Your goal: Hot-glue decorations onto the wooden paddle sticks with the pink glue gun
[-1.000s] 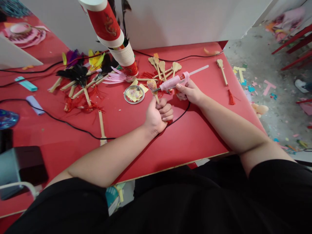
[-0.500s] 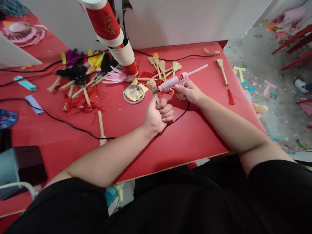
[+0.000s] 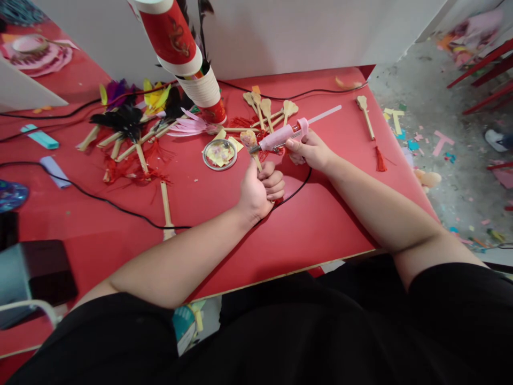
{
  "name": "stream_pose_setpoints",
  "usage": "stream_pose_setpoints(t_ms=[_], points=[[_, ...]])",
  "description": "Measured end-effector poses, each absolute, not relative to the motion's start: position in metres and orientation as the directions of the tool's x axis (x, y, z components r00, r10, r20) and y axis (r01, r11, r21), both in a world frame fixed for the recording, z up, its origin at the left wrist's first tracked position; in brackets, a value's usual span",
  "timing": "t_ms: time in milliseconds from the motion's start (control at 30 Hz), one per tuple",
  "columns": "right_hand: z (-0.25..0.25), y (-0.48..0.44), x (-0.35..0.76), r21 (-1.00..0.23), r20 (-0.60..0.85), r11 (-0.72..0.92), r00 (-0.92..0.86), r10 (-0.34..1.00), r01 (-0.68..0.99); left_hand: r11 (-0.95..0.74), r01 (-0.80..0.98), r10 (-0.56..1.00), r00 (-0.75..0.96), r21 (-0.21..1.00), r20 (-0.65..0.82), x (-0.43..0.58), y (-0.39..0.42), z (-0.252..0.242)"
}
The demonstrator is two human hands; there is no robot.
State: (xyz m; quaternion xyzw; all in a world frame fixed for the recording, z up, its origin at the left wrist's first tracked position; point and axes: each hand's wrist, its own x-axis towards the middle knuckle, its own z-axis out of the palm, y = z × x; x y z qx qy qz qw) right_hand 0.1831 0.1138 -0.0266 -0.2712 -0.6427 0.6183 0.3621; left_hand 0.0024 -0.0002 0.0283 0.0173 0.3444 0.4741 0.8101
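My left hand (image 3: pixel 262 187) is wrapped round the handle of a wooden fan handle (image 3: pixel 248 140), its wide head pointing up and away from me. My right hand (image 3: pixel 308 151) grips a pink hot glue gun (image 3: pixel 277 138), from whose back a long clear glue stick sticks out. The gun's metal nozzle is at the wooden head, and I cannot tell whether they touch. Left of the hands lies a round metal-rimmed dish (image 3: pixel 220 155) with yellowish scraps on it. Behind them rest several more wooden handles (image 3: pixel 266 108) with red tassels.
Stacked red and white paper cups (image 3: pixel 176 43) stand at the back. Feather-topped sticks (image 3: pixel 124 125) pile up at the left. A single tasselled handle (image 3: pixel 364 117) lies at the right; another (image 3: pixel 165 206) is near my left forearm. Black cords (image 3: pixel 104 198) cross the red table (image 3: pixel 320 224).
Both hands, the glue gun and the wooden handle stay nearly in place. Only a very slight shift of the whole view shows.
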Motion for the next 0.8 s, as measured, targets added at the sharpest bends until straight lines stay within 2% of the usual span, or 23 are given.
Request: stream_pose_setpoints(t_ms=[200, 400, 600, 800], points=[[-0.023, 0.112, 0.184, -0.995, 0.102, 0.072, -0.593, 0.799, -0.073, 0.546, -0.758, 0.781, 0.306, 0.357, -0.544, 0.003, 0.000, 0.029], [-0.026, 0.113, 0.186, -0.990, 0.134, 0.130, -0.592, 0.795, -0.050, 0.543, -0.766, 0.773, 0.297, 0.344, -0.560, 0.004, -0.001, 0.030], [-0.034, 0.113, 0.186, -0.975, 0.221, 0.201, -0.560, 0.799, -0.098, 0.547, -0.772, 0.781, 0.331, 0.324, -0.530, 0.001, 0.001, 0.026], [-0.036, 0.114, 0.186, -0.975, 0.223, 0.174, -0.551, 0.804, -0.141, 0.546, -0.767, 0.789, 0.336, 0.337, -0.514, 0.001, 0.000, 0.024]])
